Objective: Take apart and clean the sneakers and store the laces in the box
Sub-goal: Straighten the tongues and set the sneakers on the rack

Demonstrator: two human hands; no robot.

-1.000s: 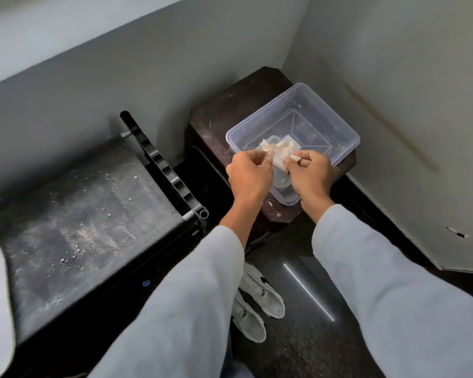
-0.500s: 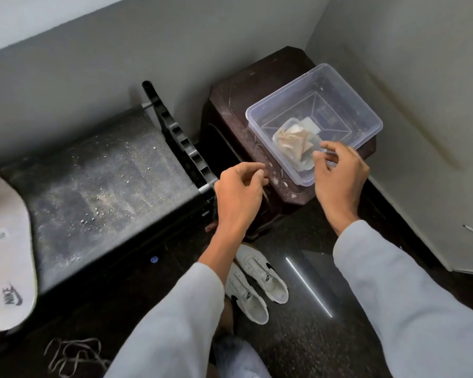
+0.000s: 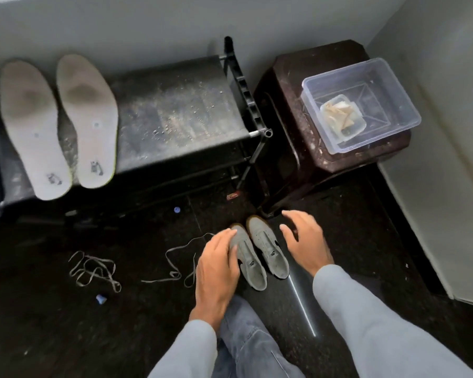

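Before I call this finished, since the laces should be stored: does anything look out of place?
Yes. Two laces lie loose and tangled on the floor left of the sneakers, not in the clear box on the stool. The rack top beside the insoles is also speckled with grit.

No text, number or sign is legible. The left insole (image 3: 32, 126) and the right insole (image 3: 89, 118) each carry a dark heel print, blurred beyond reading. Each of the two sneakers (image 3: 268, 249) carries a black side mark and a tongue label, both too small to read.
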